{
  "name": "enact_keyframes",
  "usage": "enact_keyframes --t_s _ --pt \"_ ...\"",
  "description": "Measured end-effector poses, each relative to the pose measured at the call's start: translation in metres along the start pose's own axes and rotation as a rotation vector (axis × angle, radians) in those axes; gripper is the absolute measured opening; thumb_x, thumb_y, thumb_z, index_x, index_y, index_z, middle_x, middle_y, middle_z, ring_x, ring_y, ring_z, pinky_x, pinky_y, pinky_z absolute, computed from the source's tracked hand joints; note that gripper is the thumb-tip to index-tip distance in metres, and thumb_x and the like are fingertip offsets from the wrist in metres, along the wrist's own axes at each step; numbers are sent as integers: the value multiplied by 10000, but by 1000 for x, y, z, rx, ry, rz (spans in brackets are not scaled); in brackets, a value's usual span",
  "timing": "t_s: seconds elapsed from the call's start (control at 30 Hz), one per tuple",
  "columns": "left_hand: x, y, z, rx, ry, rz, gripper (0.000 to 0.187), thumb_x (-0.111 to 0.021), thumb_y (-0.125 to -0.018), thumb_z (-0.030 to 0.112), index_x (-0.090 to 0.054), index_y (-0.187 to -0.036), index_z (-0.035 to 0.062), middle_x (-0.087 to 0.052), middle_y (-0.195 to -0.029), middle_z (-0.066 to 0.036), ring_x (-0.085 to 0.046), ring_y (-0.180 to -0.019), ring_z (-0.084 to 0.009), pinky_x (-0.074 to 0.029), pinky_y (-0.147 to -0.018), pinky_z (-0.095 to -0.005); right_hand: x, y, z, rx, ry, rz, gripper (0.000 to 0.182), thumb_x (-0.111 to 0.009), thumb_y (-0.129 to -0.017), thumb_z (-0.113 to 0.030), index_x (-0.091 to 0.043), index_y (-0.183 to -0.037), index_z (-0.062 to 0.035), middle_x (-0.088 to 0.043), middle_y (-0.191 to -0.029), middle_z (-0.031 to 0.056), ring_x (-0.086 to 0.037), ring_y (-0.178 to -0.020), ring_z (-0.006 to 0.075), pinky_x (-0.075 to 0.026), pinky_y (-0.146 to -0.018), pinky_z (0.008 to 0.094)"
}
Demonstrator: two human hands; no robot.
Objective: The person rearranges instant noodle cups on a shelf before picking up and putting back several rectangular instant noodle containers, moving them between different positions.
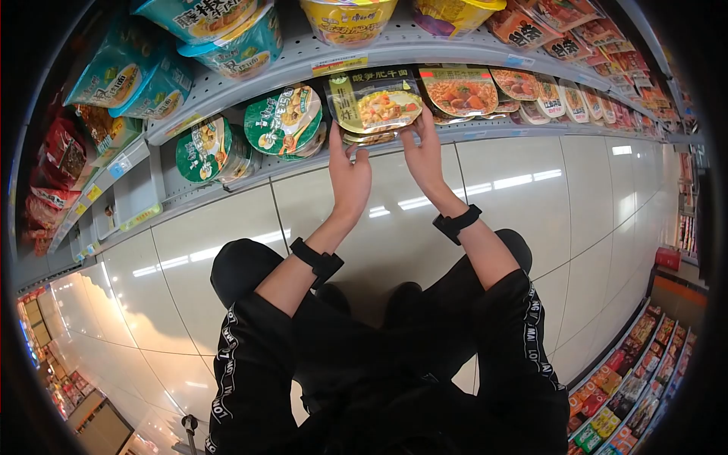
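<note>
A dark rectangular package with rounded corners and a picture of a noodle dish on its lid is resting at the front of the lower grey metal shelf, over similar packaging that is showing beneath its near edge. The left hand is touching its left side; the fingers are extending along that edge, partly open, while the thumb is bending inward below the near edge. The right hand is touching the right side with its fingers, the thumb lying close to the near right corner. Both hands are thus holding the package between them; the fingertips are partly hidden, and how firmly they are pressing cannot be told.

To the left, two round tubs with green-and-white lids are standing side by side. To the right, packages with orange-red food pictures are lying just beside the dark one. Above, yellow-and-purple tubs and turquoise tubs are occupying the upper shelf. Black bands are encircling both wrists, and the person's black-clad knees are bending over pale, glossy floor tiles.
</note>
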State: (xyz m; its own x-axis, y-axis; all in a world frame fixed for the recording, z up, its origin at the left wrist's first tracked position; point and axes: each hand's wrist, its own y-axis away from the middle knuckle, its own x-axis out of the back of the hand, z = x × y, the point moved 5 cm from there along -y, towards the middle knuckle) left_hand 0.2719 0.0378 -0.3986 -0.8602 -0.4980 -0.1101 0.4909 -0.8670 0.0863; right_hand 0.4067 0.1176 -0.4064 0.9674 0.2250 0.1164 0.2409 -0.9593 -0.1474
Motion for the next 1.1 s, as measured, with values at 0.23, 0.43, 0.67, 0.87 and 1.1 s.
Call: enact_keyframes --t_s 0.23,0.43,0.67,0.87,1.1 --pt "3 -1 0 -18 -36 -18 654 -463 -862 -58 -236 -1471 7 -363 -1474 -182 -347 -1371 -248 -311 -1077 -331 1 0 -3 -26 -16 -8 572 -488 -898 78 -306 -1432 -14 -537 -1290 112 -544 -1107 162 -425 -957 304" --pt "2 -2 -4 1 6 6 648 -486 -869 -39 -211 -1457 -28 -375 -1447 -208 -394 -1332 -258 -393 -1000 -326 2 -5 6 48 -66 7 594 -505 -870 45 -308 -1428 -7 -571 -1235 144 -582 -1069 193 -446 -930 310" --pt "1 3 4 64 37 15 669 -513 -889 -2 -191 -1476 -22 -333 -1494 -176 -304 -1399 -251 -259 -1110 -333 1 -4 2 69 -61 -2 606 -525 -861 36 -308 -1424 -11 -573 -1233 149 -583 -1094 209 -441 -949 328" --pt "0 0 3 39 24 35 671 -506 -884 -7 -180 -1470 -17 -347 -1461 -207 -383 -1328 -254 -403 -996 -344 1 -5 -1 53 16 -53 636 -550 -859 6 -278 -1432 -25 -549 -1263 167 -582 -1114 241 -446 -946 344" --pt "4 15 -12 112 61 148 516 -517 -887 15 -348 -1375 3 -483 -1282 -157 -530 -1094 -208 -465 -882 -309 5 9 -3 26 -43 48 540 -521 -896 -1 -325 -1400 10 -543 -1271 176 -570 -1149 240 -454 -948 338"
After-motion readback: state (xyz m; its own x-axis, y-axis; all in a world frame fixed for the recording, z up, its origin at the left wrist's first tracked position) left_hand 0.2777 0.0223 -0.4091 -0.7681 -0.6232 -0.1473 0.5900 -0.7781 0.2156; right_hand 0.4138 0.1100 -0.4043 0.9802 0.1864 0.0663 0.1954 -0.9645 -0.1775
